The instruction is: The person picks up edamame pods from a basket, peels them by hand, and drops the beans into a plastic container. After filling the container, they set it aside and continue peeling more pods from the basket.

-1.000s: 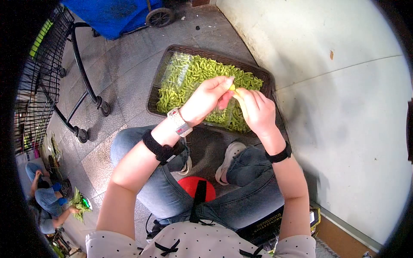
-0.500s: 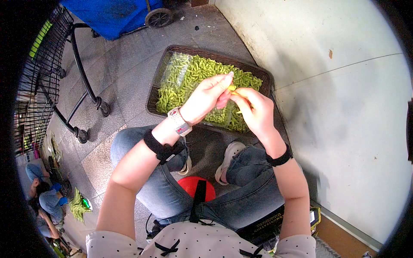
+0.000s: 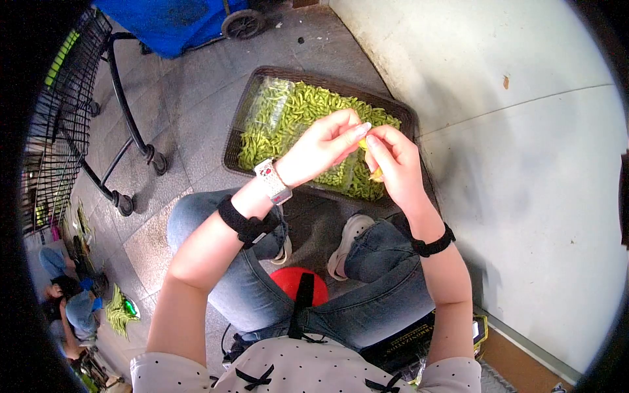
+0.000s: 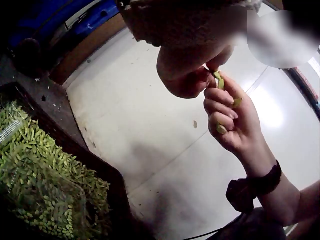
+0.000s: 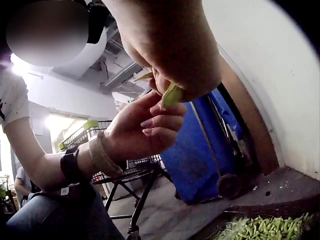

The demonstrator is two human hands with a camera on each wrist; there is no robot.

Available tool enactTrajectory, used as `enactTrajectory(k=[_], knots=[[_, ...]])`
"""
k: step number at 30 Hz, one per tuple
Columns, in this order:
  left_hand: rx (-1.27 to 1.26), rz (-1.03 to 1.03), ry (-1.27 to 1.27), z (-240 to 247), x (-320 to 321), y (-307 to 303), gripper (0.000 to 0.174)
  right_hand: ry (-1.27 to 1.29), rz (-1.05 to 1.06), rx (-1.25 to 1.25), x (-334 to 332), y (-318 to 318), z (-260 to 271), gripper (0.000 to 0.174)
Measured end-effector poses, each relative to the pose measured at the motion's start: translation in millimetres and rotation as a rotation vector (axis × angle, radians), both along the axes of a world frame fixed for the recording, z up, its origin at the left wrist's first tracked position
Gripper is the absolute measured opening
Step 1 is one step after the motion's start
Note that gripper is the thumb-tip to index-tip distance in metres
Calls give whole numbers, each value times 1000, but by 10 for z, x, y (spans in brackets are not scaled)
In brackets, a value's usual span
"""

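Over a brown woven basket (image 3: 249, 92) heaped with green bean pods (image 3: 314, 101), both hands meet fingertip to fingertip. My right hand (image 3: 400, 167) pinches a green bean pod (image 4: 220, 80) between thumb and forefinger. More pod pieces (image 4: 237, 103) show between its curled lower fingers in the left wrist view. My left hand (image 3: 321, 150) has its thumb and forefinger at the top of the same pod, pinching there. In the right wrist view a pod (image 5: 171, 96) sticks out under the right hand, right by the left fingers.
Clear plastic boxes (image 3: 270, 108) lie in the basket, one with shelled beans (image 3: 334, 175). A white wall (image 3: 524, 164) borders the right. To the left stands a wire cart (image 3: 62, 111); a blue-covered trolley (image 3: 170, 26) is behind. Another person (image 3: 69, 304) sits at the far left.
My right hand has turned and its thumb has come up beside the left fingertips. The left fingers have shifted slightly right. A pod end now hangs below the right fingers.
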State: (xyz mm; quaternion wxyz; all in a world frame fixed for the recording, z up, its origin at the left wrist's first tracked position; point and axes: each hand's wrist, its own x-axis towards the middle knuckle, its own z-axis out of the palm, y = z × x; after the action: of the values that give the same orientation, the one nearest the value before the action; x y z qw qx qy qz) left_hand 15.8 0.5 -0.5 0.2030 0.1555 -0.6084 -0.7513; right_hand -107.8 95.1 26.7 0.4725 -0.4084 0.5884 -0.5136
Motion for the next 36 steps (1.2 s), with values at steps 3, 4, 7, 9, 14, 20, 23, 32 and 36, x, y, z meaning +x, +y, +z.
enactTrajectory(k=[3, 4, 7, 9, 14, 20, 23, 32, 36], knots=[[-11, 13, -10, 4, -1, 2, 21, 21, -11, -10, 42, 20, 11, 10], [-9, 13, -11, 7, 2, 1, 20, 22, -7, -11, 39, 23, -3, 10], [-38, 87, -22, 51, 9, 15, 19, -26, -13, 5, 29, 13, 7, 10], [-59, 147, 3, 50, -7, 26, 19, -48, -8, 11, 14, 2, 15, 10], [-43, 225, 55, 17, -22, 21, 18, 40, 25, -13, -9, -8, -1, 7], [87, 157, 25, 22, 0, 6, 19, 70, 65, -95, -47, -12, -106, 7], [68, 169, 21, 19, -10, 16, 20, 81, 69, -113, -59, -15, -135, 7], [175, 142, 144, -7, 6, -17, 21, 82, 113, -56, -38, -11, -72, 5], [157, 166, 73, 0, 15, -49, 17, 59, 122, -98, -38, -13, -100, 4]])
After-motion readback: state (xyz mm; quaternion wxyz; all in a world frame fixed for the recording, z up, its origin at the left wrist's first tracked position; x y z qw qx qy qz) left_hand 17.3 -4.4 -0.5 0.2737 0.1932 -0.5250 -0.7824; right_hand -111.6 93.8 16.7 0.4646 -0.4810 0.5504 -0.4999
